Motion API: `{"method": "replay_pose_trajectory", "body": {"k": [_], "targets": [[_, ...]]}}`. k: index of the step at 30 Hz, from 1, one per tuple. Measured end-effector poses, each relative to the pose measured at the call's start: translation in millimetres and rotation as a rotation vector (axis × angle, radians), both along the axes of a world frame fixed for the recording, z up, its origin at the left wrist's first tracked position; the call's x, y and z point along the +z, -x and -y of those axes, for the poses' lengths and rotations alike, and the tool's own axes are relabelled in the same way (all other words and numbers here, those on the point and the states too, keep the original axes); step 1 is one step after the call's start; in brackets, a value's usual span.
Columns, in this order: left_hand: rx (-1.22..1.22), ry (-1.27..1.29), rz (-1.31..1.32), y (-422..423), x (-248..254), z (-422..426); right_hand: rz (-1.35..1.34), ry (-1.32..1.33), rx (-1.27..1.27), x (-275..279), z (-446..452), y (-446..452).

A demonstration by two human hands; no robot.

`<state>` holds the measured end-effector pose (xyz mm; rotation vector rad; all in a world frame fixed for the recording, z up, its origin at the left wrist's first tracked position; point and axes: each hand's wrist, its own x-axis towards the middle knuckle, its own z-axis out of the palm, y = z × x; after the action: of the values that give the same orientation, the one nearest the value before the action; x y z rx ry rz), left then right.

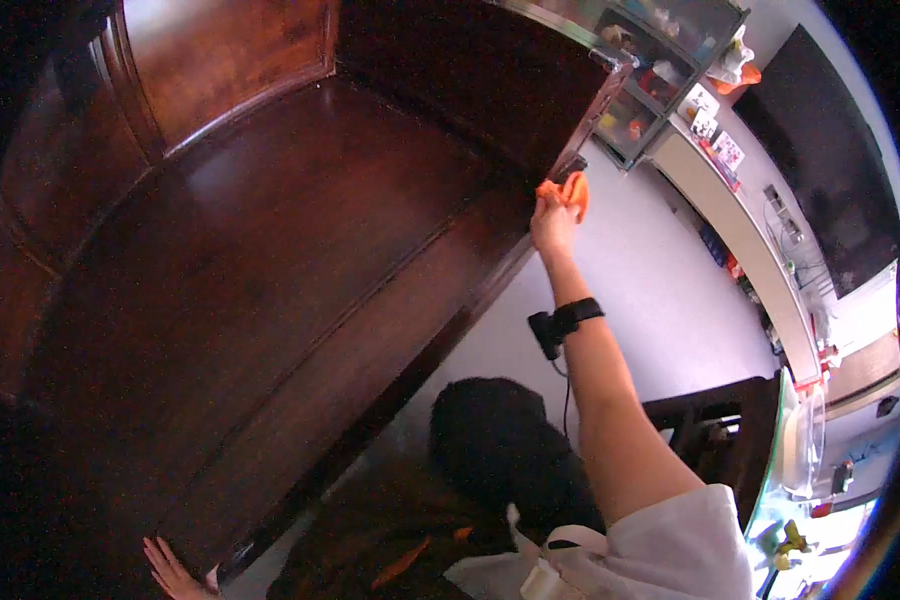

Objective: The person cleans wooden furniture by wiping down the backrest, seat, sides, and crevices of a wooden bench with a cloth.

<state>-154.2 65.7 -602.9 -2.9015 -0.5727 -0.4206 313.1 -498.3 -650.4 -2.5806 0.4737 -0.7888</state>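
Observation:
My right hand [552, 224] is closed around an orange cloth [577, 194]. The cloth is pressed to the front of the arm of a dark wooden bench [300, 220], near the end of its seat edge. At the bottom left, my left hand [173, 572] rests with fingers spread on the same bench, close to its front edge. A black band with a small box [560, 325] sits on my right wrist, and a thin cable hangs from it.
Past the bench arm stands a glass-sided cabinet [660, 75] holding assorted items. A long light-coloured console [740, 215] runs along the wall beneath a large dark TV screen [820, 160]. Beside my right arm is a dark wooden piece of furniture [760, 400] with a glass edge.

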Motion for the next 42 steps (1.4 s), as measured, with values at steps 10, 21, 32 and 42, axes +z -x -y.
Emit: {"method": "replay_pose_trajectory", "body": {"k": [10,21,32,42], "targets": [[-0.028,-0.055,-0.101,49,-8,2,-0.298,0.315,-0.120,15,117,-86],[-0.061,-0.081,-0.048,44,-27,5,-0.086,-0.402,-0.270,31,197,-99],[-0.057,-0.043,-0.027,46,-22,14,-0.371,0.862,0.093,30,112,-57],[0.055,-0.078,-0.094,62,-62,-37,0.125,0.690,0.454,6,59,14]]}}
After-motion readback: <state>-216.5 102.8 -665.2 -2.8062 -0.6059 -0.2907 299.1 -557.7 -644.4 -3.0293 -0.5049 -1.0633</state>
